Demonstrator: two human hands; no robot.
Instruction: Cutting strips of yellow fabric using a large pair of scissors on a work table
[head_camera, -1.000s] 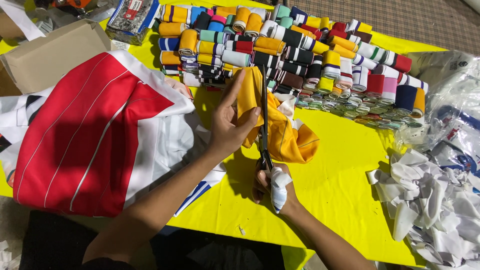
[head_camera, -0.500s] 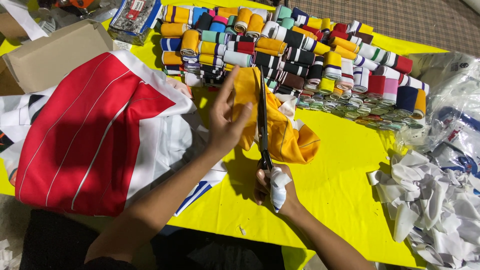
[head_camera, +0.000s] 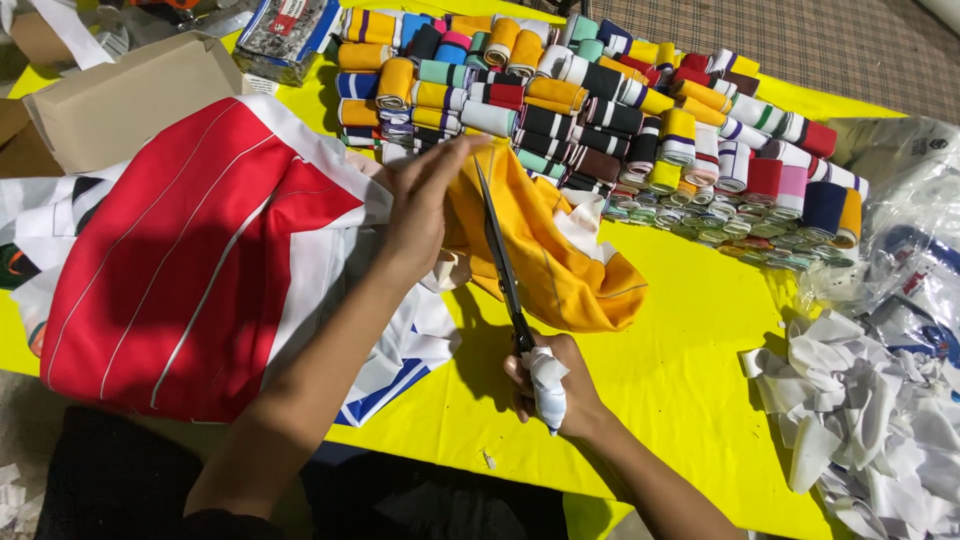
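Note:
My right hand (head_camera: 548, 385) grips the cloth-wrapped handle of long scissors (head_camera: 500, 262), blades pointing away from me along the left edge of a crumpled yellow-orange fabric piece (head_camera: 560, 255). My left hand (head_camera: 422, 205) lies with fingers stretched flat on that fabric's left side, just beside the blades. The fabric rests on a bright yellow table cover (head_camera: 690, 370).
A red and white garment (head_camera: 190, 260) lies at left. Several rolled striped ribbing bands (head_camera: 600, 95) fill the far side. A cardboard box (head_camera: 120, 95) stands far left, white fabric scraps (head_camera: 870, 410) and plastic bags (head_camera: 905, 230) at right.
The scissors have slid a little further up along the yellow fabric. My left hand stays pressed on it.

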